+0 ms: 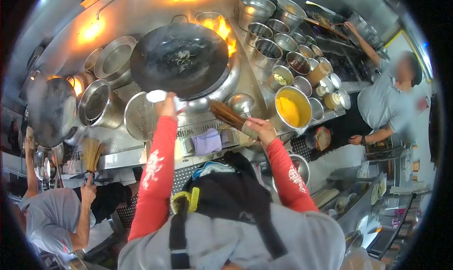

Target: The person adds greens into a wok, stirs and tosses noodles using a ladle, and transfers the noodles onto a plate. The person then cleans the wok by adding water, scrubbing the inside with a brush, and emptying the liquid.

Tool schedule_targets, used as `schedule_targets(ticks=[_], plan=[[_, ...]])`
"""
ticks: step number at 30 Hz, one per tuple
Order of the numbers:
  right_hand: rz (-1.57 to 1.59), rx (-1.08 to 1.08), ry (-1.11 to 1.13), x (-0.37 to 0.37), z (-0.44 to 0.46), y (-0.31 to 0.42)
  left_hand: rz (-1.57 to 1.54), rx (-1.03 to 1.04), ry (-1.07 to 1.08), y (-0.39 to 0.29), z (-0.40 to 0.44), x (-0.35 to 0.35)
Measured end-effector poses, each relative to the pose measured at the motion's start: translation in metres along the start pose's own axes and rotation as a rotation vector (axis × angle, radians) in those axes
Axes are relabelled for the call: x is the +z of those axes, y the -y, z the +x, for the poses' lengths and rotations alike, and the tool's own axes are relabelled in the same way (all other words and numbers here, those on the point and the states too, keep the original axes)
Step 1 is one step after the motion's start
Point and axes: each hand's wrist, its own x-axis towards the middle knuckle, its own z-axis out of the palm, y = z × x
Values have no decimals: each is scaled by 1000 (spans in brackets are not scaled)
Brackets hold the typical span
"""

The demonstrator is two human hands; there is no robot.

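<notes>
A large dark wok (155,57) sits over a burner, steaming, with whitish residue at its middle. At its near rim my left hand (166,105) is closed on a folded white cloth (156,96); whether a wok handle lies under the cloth is hidden. My right hand (262,128) grips a bamboo wok brush (227,114) by its bound end, bristles pointing toward the wok. Just beyond the brush, a steel ladle (240,102) rests on the stove top. A pot of yellow liquid (289,108) stands right of my right hand.
Flames (224,31) rise at the wok's far right. Steel pots (268,53) and seasoning containers crowd the right counter. A strainer (138,116) and a tall pot (96,105) stand left. One co-worker (56,218) holds a brush at the left; another (384,100) stands right.
</notes>
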Motion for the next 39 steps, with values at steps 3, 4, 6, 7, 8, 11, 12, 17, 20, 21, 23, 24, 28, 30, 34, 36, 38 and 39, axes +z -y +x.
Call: schedule_targets(ticks=[3,4,6,7,8,11,12,17,20,21,23,24,28,30,34,36,38,39], plan=[[-247,-122,-109,-5,21,-27,-62,-153,63,12,13,31],[-409,-151,-173,-8,20,-24,-73,-190,83,11,13,37],[-595,-403,-308,-1,20,-38,-116,-265,129,17,8,38],[-683,-528,-378,4,22,-49,-148,-295,162,13,3,38],[-741,-588,-379,10,23,-59,-181,-325,198,11,-2,38],[-892,-592,-387,14,18,-74,-417,-371,369,15,-10,9],[-913,-566,-350,6,5,-69,-393,-367,409,15,-14,-5],[-918,-501,-492,-34,-65,-149,-328,-250,616,6,-64,-103],[-754,-97,-421,-54,-92,-193,-329,-171,475,11,-98,-153],[-809,-267,-408,-50,-94,-188,-337,-216,460,10,-108,-167],[-792,-197,-403,-19,-99,-126,-314,-150,435,21,-121,-187],[-898,-275,-459,-21,-82,-123,-329,-97,446,19,-126,-189],[-880,-615,-393,22,1,-26,-345,-54,406,11,-154,-196],[-747,-823,-133,71,55,53,-344,-33,404,14,-160,-204],[-321,-498,321,217,81,183,-297,-11,338,21,-176,-217],[-406,-491,328,274,137,196,-255,21,307,18,-185,-227],[-492,-441,356,337,164,218,-258,11,205,22,-200,-237],[-452,-380,405,367,192,220,-256,26,150,28,-203,-243]])
